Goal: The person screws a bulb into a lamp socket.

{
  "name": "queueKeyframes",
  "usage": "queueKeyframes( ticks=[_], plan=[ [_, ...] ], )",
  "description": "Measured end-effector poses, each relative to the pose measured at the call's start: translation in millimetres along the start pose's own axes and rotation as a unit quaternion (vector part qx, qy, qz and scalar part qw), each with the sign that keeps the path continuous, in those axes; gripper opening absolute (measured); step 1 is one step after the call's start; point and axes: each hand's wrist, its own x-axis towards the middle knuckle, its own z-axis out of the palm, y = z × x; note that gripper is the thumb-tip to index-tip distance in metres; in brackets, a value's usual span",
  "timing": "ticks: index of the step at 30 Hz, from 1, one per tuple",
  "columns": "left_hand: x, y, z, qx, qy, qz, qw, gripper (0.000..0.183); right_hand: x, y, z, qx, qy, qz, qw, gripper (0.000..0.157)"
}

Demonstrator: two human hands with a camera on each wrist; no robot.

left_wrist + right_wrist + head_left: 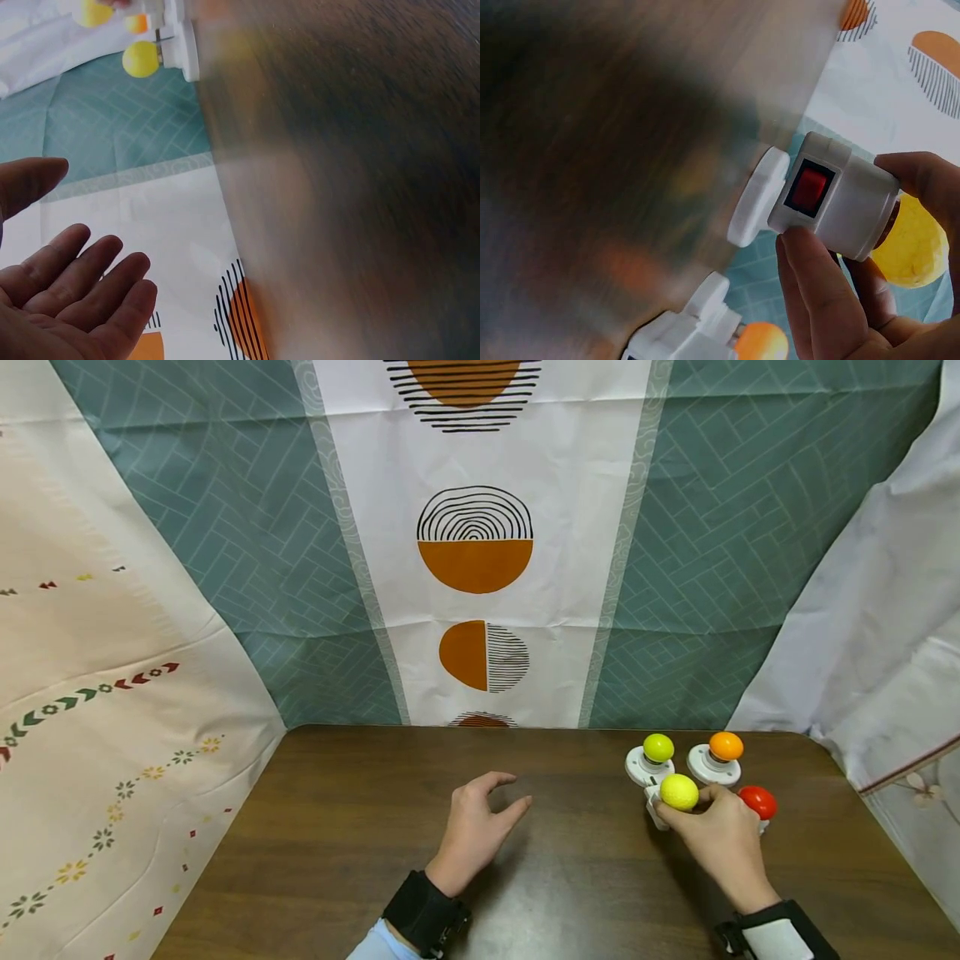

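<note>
My right hand (722,837) grips a white lamp holder (855,206) between thumb and fingers at the table's right. The holder has a red rocker switch (808,187) on its side and a yellow bulb (678,792) in its top. Whether the holder rests on the table or hangs just above it, I cannot tell. Close around stand a green bulb (658,748) and an orange bulb (726,745) on white round-based holders, and a red bulb (757,802) partly behind the hand. My left hand (472,831) hovers over the middle of the table, thumb and fingers apart, holding nothing.
The brown wooden table (360,827) ends at a patterned cloth backdrop (480,460). Cream cloth (112,735) hangs along the left side, white cloth (885,610) along the right. The group of bulbs stands near the back right corner.
</note>
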Motion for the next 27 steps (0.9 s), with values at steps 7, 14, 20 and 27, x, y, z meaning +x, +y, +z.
queueKeyframes(
  ticks=[7, 14, 20, 27],
  plan=[
    [0.1, -1.5, 0.7, 0.005, 0.002, 0.001, 1.0, 0.032, -0.9, 6.4, 3.3, -0.012, -0.007, 0.009, 1.0, 0.056],
    [-0.1, -2.7, 1.4, 0.008, 0.001, 0.0, 1.0, 0.032, -2.5, 12.6, 5.3, -0.029, -0.016, 0.018, 0.999, 0.058],
    [-0.2, -3.0, 0.8, 0.009, 0.004, 0.004, 0.9999, 0.031, -3.8, 15.7, 7.5, -0.032, -0.029, 0.03, 0.999, 0.058],
    [1.1, -3.7, -0.4, 0.015, 0.007, 0.008, 0.9998, 0.03, -5.3, 18.6, 8.9, -0.027, -0.035, 0.044, 0.998, 0.063]
  ],
)
